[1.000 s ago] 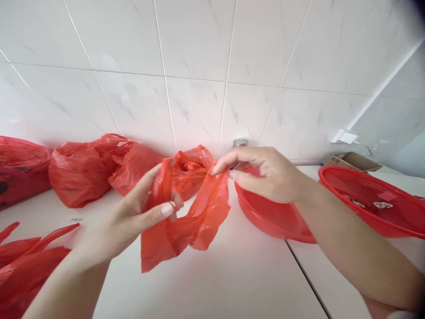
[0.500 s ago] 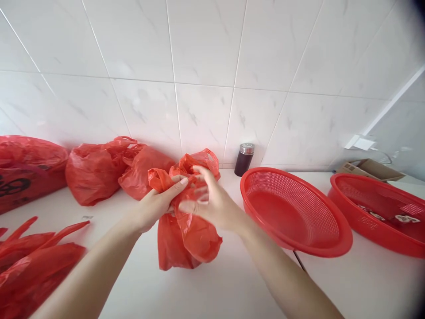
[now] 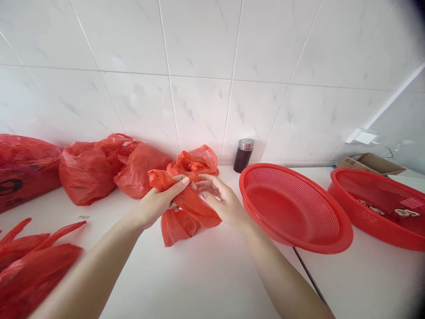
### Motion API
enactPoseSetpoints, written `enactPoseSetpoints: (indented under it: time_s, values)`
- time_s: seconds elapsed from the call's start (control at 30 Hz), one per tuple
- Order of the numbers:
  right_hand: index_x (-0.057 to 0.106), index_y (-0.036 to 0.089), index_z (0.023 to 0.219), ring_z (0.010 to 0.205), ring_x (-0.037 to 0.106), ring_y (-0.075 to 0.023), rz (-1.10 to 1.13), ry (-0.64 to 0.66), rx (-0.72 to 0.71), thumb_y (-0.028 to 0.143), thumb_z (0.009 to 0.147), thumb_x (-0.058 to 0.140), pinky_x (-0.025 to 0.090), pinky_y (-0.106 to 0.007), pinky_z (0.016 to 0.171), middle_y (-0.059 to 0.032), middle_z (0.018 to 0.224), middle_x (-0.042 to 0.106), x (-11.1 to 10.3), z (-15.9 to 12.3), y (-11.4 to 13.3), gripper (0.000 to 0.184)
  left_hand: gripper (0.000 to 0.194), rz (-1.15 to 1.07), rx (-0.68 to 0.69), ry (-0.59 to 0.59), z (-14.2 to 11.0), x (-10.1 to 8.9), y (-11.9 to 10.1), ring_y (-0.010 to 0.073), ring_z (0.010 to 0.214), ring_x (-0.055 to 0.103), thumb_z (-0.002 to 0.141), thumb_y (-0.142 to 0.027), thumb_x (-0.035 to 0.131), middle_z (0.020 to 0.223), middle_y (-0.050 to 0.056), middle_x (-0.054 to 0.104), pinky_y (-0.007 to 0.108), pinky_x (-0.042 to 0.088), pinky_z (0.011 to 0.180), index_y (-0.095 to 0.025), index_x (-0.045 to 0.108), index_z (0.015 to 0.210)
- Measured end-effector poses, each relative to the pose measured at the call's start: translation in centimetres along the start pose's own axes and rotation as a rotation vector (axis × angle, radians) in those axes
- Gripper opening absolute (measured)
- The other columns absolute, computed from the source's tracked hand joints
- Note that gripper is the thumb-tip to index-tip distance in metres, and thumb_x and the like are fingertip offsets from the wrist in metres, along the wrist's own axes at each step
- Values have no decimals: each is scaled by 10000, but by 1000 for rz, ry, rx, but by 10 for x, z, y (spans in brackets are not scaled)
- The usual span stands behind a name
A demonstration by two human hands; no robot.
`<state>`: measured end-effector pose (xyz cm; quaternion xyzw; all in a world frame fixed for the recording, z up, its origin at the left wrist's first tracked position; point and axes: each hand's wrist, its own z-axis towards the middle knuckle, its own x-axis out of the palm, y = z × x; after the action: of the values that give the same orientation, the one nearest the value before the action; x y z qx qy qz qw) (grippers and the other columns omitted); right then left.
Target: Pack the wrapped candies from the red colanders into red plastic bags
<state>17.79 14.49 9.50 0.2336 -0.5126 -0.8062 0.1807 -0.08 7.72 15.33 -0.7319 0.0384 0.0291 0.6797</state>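
A crumpled red plastic bag (image 3: 199, 210) hangs above the white table. My left hand (image 3: 162, 197) is closed around its gathered middle, thumb on top. One end of the bag sticks up beyond the thumb and the rest droops below. My right hand (image 3: 224, 201) is just right of the bag, with loosely curved fingers and the thumb apart. Its fingertips are close to the plastic; whether they touch it I cannot tell. Behind my hands another red plastic bag (image 3: 209, 159) stands by the wall, partly hidden.
Several filled red bags (image 3: 88, 173) line the tiled wall on the left; more red bags (image 3: 40, 270) lie at the near left. A dark flask (image 3: 243, 156) stands behind a red plastic basket (image 3: 282, 208). Farther right are another red basket (image 3: 375, 226) and a cardboard box (image 3: 375, 164).
My right hand has drawn slightly to the right, its fingers curling in. The bag's lower part has risen and flattened toward the right. The left hand keeps its hold.
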Motion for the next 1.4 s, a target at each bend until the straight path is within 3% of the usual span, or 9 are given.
enactPoseSetpoints:
  time_s: [0.17, 0.27, 0.43, 0.6, 0.77, 0.87, 0.97, 1.23, 1.4]
  values:
    - [617, 212, 972, 880, 623, -148, 38, -92, -128, 279, 929, 494, 489, -317, 849, -19, 922, 658, 7, 21, 23, 147, 349, -59, -12, 62, 3, 7, 3, 73, 462, 368, 881, -474, 548, 531, -66, 388, 206, 374, 469, -200, 492, 671]
    - [608, 218, 967, 930, 616, -159, -65, -219, -214, 252, 933, 490, 480, -323, 875, -23, 972, 661, 7, 7, 42, 127, 352, -130, 5, 118, 4, -1, 5, 90, 474, 435, 918, -453, 489, 554, -35, 494, 231, 396, 495, -197, 491, 676]
    - [592, 261, 1077, 1023, 606, -180, -129, 83, -424, 172, 893, 515, 460, -361, 947, -22, 1071, 663, 7, -21, 64, 219, 195, 1, 78, 206, 1, -14, 5, 111, 612, 484, 869, -359, 593, 700, -11, 547, 253, 428, 590, -204, 625, 755]
    - [465, 287, 1292, 923, 608, -169, 47, -46, -98, 370, 993, 389, 478, -346, 859, -24, 954, 630, 15, -8, 24, 320, 51, 341, 165, 250, -2, -2, 11, 148, 706, 526, 826, -272, 604, 833, 11, 614, 274, 429, 619, -224, 614, 838]
    - [535, 265, 1174, 586, 478, -124, 231, -58, 79, 463, 971, 413, 429, -262, 579, 34, 671, 471, 31, -4, -8, 308, 115, 697, 365, -125, 0, 17, 26, 126, 588, 454, 774, -115, 480, 673, -32, 531, 246, 366, 533, -222, 488, 736]
    - [530, 252, 1153, 513, 394, -112, 381, 8, 110, 404, 955, 444, 372, -250, 518, 58, 608, 410, 33, -5, -7, 264, 157, 771, 558, -327, 2, 21, 35, 162, 801, 581, 787, -93, 456, 999, 33, 628, 265, 442, 637, -225, 513, 850]
    - [569, 209, 910, 560, 432, -111, 414, 108, 175, 261, 902, 449, 395, -254, 577, 46, 626, 445, 28, -5, -4, 130, 259, 809, 648, -366, 0, 20, 47, 205, 999, 604, 796, -94, 472, 1204, 79, 582, 279, 480, 688, -233, 548, 1000]
    - [439, 226, 731, 651, 472, -136, -331, -326, -49, 147, 845, 333, 364, -249, 620, 18, 737, 514, 27, 1, -14, 174, 389, 659, 338, -306, -15, 22, 75, 218, 1007, 655, 915, -247, 428, 1140, 47, 703, 305, 509, 823, -268, 592, 1267]
    - [366, 226, 696, 626, 431, -147, -607, -408, 140, 143, 870, 300, 299, -262, 600, 23, 658, 456, 16, 24, -59, 204, 347, 579, 205, -394, -41, 16, 106, 208, 862, 686, 936, -354, 411, 1048, 45, 732, 306, 519, 763, -265, 660, 1160]
